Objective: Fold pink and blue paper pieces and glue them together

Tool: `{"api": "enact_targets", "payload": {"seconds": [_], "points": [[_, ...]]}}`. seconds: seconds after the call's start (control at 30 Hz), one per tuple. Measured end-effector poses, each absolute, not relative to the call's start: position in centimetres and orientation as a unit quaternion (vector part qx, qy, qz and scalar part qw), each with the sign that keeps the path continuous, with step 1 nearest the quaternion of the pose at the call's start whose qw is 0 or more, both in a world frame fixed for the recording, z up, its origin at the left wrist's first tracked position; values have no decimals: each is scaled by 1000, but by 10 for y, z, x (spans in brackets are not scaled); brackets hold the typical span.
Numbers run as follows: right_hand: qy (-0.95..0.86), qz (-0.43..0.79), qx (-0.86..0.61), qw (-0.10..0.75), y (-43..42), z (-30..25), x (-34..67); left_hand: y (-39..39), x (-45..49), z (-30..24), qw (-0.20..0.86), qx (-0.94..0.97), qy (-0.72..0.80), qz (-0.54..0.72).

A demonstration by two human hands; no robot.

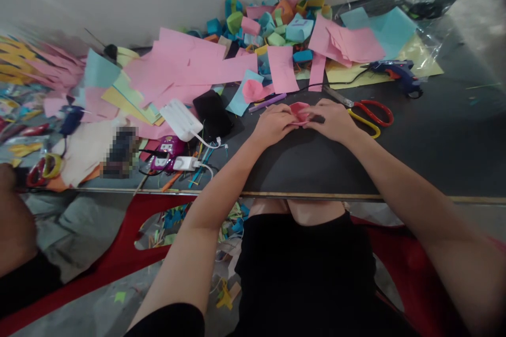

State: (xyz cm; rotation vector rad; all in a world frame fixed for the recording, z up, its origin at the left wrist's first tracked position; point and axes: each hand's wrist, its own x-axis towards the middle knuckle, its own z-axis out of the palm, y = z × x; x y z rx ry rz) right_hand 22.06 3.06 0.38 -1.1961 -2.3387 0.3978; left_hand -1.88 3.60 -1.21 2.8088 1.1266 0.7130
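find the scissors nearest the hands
In the head view, the scissors lie right of centre on the table, beside the right hand, below the glue gun.

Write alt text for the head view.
A person's left hand and right hand hold a small curled pink paper piece at a dark table. Red-and-yellow-handled scissors and a dark blue glue gun lie to the right. Beyond are pink sheets and a heap of colored paper shapes.
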Motion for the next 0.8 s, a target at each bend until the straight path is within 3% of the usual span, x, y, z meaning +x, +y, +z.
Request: {"api": "enact_targets", "payload": {"seconds": [0.33, 0.63, 0.8], "points": [[-879, 81, -417, 218, 32, 7, 219, 35, -14, -13, -24, 902, 356, 241], [-911, -25, -406, 62, 14, 34, 210, 26, -14, -6, -53, 909, 358, 206], [-894, -56, -436, 85, 5, 26, 206, 19, -3, -7, -76, 906, 371, 191]]}}
